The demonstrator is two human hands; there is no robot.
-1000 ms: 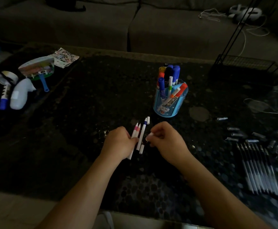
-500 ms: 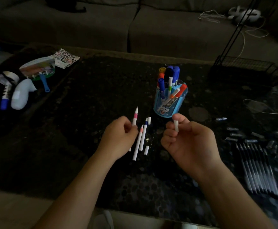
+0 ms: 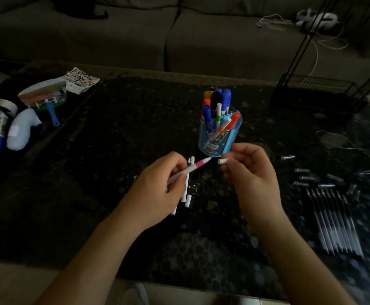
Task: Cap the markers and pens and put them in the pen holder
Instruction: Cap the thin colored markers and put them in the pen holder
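While the left hand (image 3: 157, 192) curls round a pink marker (image 3: 198, 165), its bare tip pointing right, the right hand (image 3: 252, 175) pinches a white cap (image 3: 223, 160) just beside that tip, not touching it. Both hover over the middle of the table (image 3: 91, 172), on the near side of the blue holder (image 3: 220, 139). More markers (image 3: 185, 188) lie beneath the left hand; black pens (image 3: 333, 223) lie along the right edge.
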